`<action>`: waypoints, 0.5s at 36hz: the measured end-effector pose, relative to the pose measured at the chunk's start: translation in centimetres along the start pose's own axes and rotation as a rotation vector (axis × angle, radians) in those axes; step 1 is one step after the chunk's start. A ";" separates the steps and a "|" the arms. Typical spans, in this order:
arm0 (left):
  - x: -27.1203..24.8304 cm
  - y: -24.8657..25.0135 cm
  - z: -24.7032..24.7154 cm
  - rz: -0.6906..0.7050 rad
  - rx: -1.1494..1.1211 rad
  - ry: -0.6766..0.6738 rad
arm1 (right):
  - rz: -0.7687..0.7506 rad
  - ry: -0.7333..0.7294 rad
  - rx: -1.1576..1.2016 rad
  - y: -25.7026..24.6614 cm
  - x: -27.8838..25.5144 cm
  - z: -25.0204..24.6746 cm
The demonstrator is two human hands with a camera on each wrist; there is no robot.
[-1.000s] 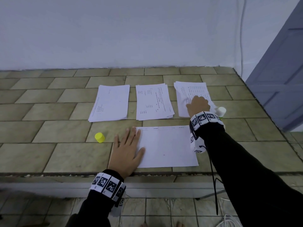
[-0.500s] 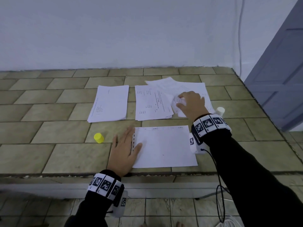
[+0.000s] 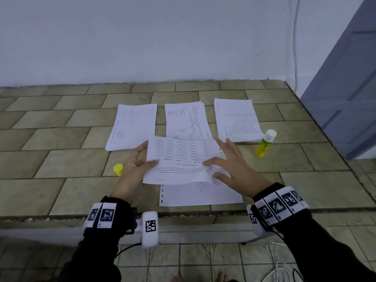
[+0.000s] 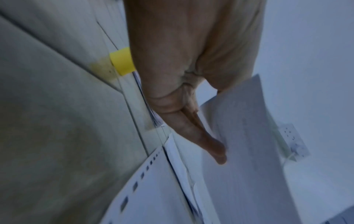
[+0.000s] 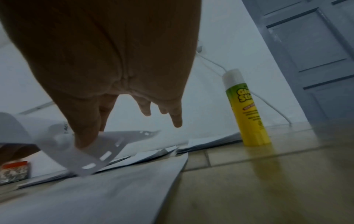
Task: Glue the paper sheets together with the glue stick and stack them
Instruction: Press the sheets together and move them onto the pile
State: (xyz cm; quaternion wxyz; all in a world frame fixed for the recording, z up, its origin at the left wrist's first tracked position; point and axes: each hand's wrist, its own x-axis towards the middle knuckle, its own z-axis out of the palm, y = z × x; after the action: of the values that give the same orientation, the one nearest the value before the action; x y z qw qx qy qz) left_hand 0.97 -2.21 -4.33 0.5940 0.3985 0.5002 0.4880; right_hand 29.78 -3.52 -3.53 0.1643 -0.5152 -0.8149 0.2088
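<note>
Head view: both hands, left hand and right hand, pinch the printed sheet with curled fingers; lowered crooked onto the base sheet beneath the fingers, edges could bond misaligned.

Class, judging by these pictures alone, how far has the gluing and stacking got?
Done: the glue stick stands uncapped beside the right pile, its yellow cap lying apart, and a base sheet lies at the near edge. In hand: the left hand and right hand hold a printed sheet above it. Left: pressing it down, then the three piles.
</note>
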 end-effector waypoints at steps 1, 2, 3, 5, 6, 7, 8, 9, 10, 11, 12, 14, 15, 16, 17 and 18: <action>0.0 0.0 0.3 0.018 0.004 -0.033 | 0.012 0.004 0.013 0.2 -0.1 0.1; -0.1 0.0 0.5 0.030 -0.005 -0.053 | 0.025 0.008 0.032 0.3 -0.2 0.2; -0.2 -0.1 0.8 0.039 -0.031 -0.064 | 0.040 0.017 0.059 0.5 -0.3 0.2; -0.4 -0.2 1.3 0.046 -0.082 -0.064 | 0.048 0.054 0.119 0.8 -0.5 0.0; -0.5 -0.1 1.6 0.049 -0.100 -0.067 | 0.041 0.077 0.143 0.9 -0.5 -0.1; -0.5 -0.2 1.8 0.054 -0.109 -0.069 | 0.032 0.099 0.166 0.9 -0.6 -0.3; -0.6 -0.2 1.9 0.060 -0.112 -0.072 | 0.023 0.124 0.196 0.9 -0.7 -0.4; -0.6 -0.3 2.0 0.066 -0.111 -0.076 | 0.028 0.149 0.240 0.9 -0.7 -0.6; -0.7 -0.3 2.2 0.070 -0.108 -0.079 | 0.055 0.175 0.297 0.8 -0.7 -0.7; -0.7 -0.3 2.3 0.076 -0.099 -0.082 | 0.105 0.198 0.352 0.8 -0.8 -0.8; -0.8 -0.3 2.4 0.082 -0.084 -0.080 | 0.157 0.224 0.386 0.7 -0.8 -1.0; -0.8 -0.3 2.4 0.083 -0.044 -0.069 | 0.253 0.274 0.423 0.8 -0.9 -1.3; -0.8 -0.4 2.5 0.081 -0.014 -0.065 | 0.295 0.289 0.452 1.0 -1.0 -1.5; -0.8 -0.3 2.5 0.082 0.025 -0.064 | 0.328 0.295 0.491 1.0 -1.1 -1.7; -0.9 -0.4 2.5 0.084 0.067 -0.067 | 0.350 0.293 0.534 1.1 -1.1 -1.8; -1.0 -0.4 2.6 0.088 0.106 -0.070 | 0.364 0.290 0.575 1.1 -1.2 -1.9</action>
State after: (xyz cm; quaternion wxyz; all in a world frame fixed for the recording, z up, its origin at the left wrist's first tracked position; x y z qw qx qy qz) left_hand 3.53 -3.21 -4.02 0.5671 0.4678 0.4864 0.4722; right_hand 32.04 -3.88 -2.52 0.3762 -0.6088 -0.5861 0.3798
